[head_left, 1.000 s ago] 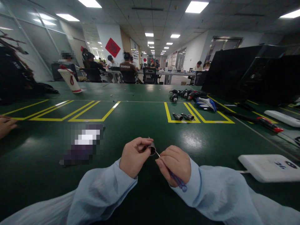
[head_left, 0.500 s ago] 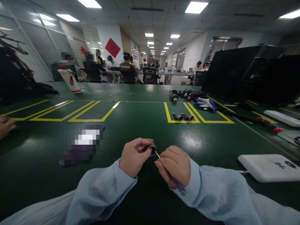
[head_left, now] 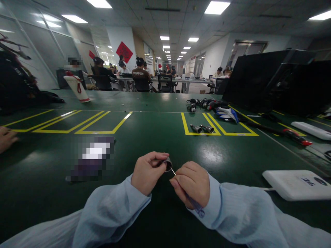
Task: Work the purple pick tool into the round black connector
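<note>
My left hand (head_left: 147, 173) is closed round a small grey metal cylinder (head_left: 167, 163), pinched between thumb and fingers just above the green table (head_left: 144, 137). My right hand (head_left: 191, 183) grips a thin screwdriver with a translucent blue handle (head_left: 195, 205). Its metal tip (head_left: 172, 171) points up and left into the open end of the cylinder. Both hands sit close together near the table's front, with pale blue sleeves over both forearms.
Two metal cylinders (head_left: 202, 128) lie in a yellow-taped box beyond my hands, with more parts and a glove (head_left: 227, 113) behind. A white device (head_left: 297, 184) lies at right, a red-handled tool (head_left: 294, 137) farther back. Another person's hand (head_left: 6, 137) rests at left. A paper cup (head_left: 77, 89) stands far left.
My right hand and the screwdriver have shifted very slightly down and left. The left hand and cylinder stay where they were.
</note>
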Motion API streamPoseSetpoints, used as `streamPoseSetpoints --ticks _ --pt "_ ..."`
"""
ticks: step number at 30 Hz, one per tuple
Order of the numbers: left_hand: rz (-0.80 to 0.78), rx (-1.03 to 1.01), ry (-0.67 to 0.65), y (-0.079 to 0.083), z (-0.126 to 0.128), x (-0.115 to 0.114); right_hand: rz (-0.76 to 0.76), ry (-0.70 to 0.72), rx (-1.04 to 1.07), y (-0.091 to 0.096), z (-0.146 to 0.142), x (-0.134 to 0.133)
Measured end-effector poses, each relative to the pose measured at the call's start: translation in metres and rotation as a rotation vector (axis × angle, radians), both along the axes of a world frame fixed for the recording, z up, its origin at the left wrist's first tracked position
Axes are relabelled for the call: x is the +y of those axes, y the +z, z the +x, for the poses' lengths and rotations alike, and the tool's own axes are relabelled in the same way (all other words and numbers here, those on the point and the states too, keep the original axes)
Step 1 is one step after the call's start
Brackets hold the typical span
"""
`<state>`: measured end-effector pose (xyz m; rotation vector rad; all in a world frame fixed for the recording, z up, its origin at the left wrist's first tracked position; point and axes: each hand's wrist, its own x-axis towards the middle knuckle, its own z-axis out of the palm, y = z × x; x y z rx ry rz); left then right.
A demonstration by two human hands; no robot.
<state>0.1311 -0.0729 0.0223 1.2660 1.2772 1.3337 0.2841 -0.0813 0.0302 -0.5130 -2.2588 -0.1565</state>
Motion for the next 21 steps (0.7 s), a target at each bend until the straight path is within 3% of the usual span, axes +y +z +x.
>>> streamPoseSetpoints --ticks 21 --pt "0.008 -0.043 0.04 0.0045 0.004 -0.0007 0.022 -0.036 -0.002 -0.0008 -0.0006 -0.0007"
